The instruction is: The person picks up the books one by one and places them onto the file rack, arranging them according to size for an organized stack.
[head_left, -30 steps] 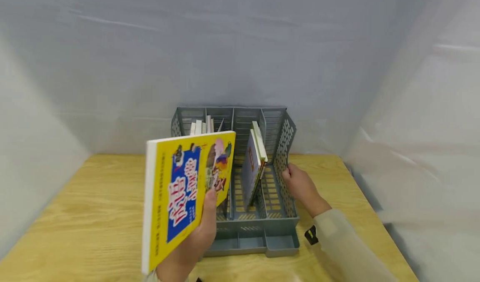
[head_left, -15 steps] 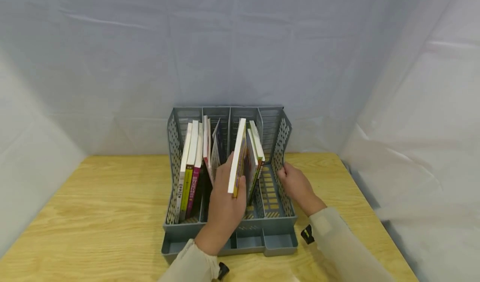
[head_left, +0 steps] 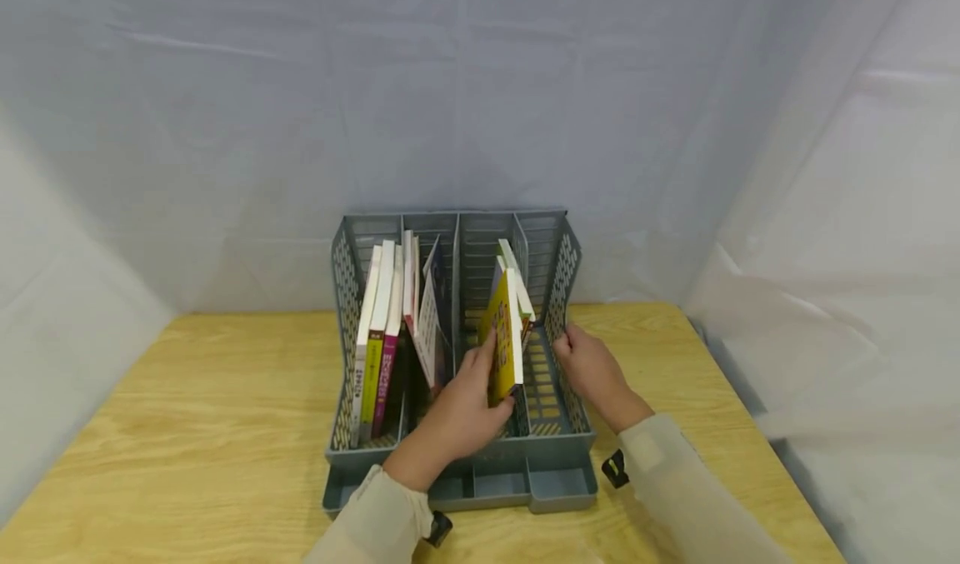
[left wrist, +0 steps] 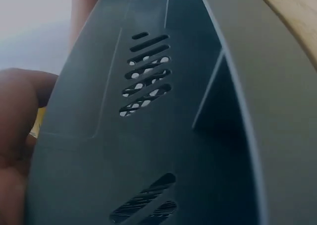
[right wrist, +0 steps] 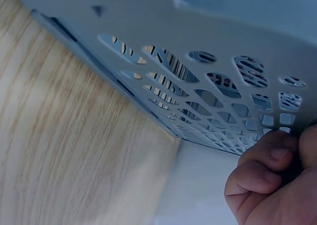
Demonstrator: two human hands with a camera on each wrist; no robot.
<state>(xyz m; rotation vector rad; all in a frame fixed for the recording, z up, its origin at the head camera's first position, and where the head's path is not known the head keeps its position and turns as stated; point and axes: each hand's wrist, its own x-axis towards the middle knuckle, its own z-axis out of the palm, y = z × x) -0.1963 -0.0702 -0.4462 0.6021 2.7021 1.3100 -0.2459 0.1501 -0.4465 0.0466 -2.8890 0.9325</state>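
Observation:
My left hand [head_left: 467, 406] pinches a yellow book [head_left: 504, 322], spine edge up, in the third compartment of the grey file rack [head_left: 457, 446]. This book leans against upright books [head_left: 513, 268] at that compartment's right divider. In the left wrist view the rack's slotted front wall [left wrist: 99, 160] fills the middle, and part of the left hand [left wrist: 20, 136] shows at the left edge. My right hand [head_left: 596, 376] grips the edge of the rack's right side wall. Its curled fingers [right wrist: 257, 178] show beside the perforated panel [right wrist: 218, 86] in the right wrist view.
Several books [head_left: 380, 331] stand in the leftmost compartment. Thinner ones [head_left: 426, 322] lean in the second. Small open trays [head_left: 562, 485] run along the rack's front. The rack stands on a wooden table [head_left: 187, 431], with white sheeting [head_left: 465, 89] behind and at the sides.
My left hand has carried the yellow book from in front of the rack down into the third compartment, beside the books there. My right hand has kept its grip on the side wall.

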